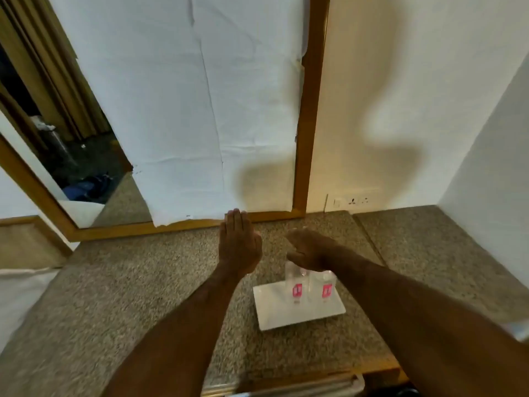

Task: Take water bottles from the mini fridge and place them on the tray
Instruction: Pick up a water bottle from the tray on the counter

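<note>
Two clear water bottles with pink labels, one on the left (297,287) and one on the right (325,287), stand upright side by side at the far edge of a white rectangular tray (297,313) on a speckled granite counter. My left hand (239,243) is held flat, fingers together, above the counter to the left of the tray and holds nothing. My right hand (310,250) hovers just above the bottle tops, fingers loosely spread, holding nothing. The mini fridge is not in view.
A wood-framed mirror (303,138) mostly covered with white paper leans on the wall behind the counter. A wall socket plate (353,200) sits low on the cream wall. The counter's wooden front edge (380,371) runs at the bottom, with a white wall on the right.
</note>
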`<state>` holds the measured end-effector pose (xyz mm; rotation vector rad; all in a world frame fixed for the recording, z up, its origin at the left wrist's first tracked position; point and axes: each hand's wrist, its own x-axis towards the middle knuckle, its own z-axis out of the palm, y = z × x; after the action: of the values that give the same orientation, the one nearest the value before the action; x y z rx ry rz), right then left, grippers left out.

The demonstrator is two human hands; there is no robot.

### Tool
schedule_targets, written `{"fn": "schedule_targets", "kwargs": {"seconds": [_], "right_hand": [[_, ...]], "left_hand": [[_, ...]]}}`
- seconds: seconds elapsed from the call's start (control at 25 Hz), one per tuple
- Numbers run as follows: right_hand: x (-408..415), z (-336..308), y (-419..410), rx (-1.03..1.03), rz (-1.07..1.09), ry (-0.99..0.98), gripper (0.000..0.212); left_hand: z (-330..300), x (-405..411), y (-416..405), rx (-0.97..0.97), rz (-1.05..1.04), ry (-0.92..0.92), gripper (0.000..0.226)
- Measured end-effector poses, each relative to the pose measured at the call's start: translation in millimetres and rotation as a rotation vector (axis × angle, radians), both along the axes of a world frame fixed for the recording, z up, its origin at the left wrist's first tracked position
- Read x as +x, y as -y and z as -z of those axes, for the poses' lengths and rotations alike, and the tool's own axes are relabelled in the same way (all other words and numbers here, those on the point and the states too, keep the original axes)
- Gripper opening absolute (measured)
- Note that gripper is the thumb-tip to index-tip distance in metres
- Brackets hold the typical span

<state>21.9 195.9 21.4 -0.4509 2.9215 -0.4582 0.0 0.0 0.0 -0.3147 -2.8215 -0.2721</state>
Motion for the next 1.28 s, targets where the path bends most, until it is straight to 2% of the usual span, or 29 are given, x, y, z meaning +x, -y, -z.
{"fn": "schedule_targets", "kwargs": {"seconds": [0.12, 0.32, 0.56, 0.72, 0.84, 1.0, 1.16, 1.28], "right_hand": [[0, 5, 6, 0.342, -0.104, 0.143, 0.077], [9, -25, 16, 0.397, -0.137, 0.160, 0.044], [31, -140, -26, 0.253, -0.063, 0.173, 0.045], [72, -209, -103, 0.086, 0.096, 0.187, 0.047], [113, -221, -177, -0.040, 0.293, 0.214, 0.047], [170, -163, -253, -0.024, 0.473, 0.295, 0.041], [225, -29, -294, 0.171, 0.576, 0.335, 0.041], [251, 88, -304, 0.155, 0.685, 0.401, 0.033]], "left_hand": [[14, 7, 9, -0.016, 0.013, 0.030, 0.060], [-9, 9, 22, -0.033, 0.051, 0.049, 0.059], [-112, 18, -20, -0.088, 0.166, -0.175, 0.056], [-156, 50, -127, -0.070, 0.365, -0.260, 0.053], [-144, 86, -206, -0.026, 0.475, -0.242, 0.050], [-61, 125, -264, -0.049, 0.606, -0.088, 0.049], [55, 157, -300, -0.162, 0.694, 0.187, 0.054], [123, 156, -324, -0.245, 0.712, 0.285, 0.055]]}}
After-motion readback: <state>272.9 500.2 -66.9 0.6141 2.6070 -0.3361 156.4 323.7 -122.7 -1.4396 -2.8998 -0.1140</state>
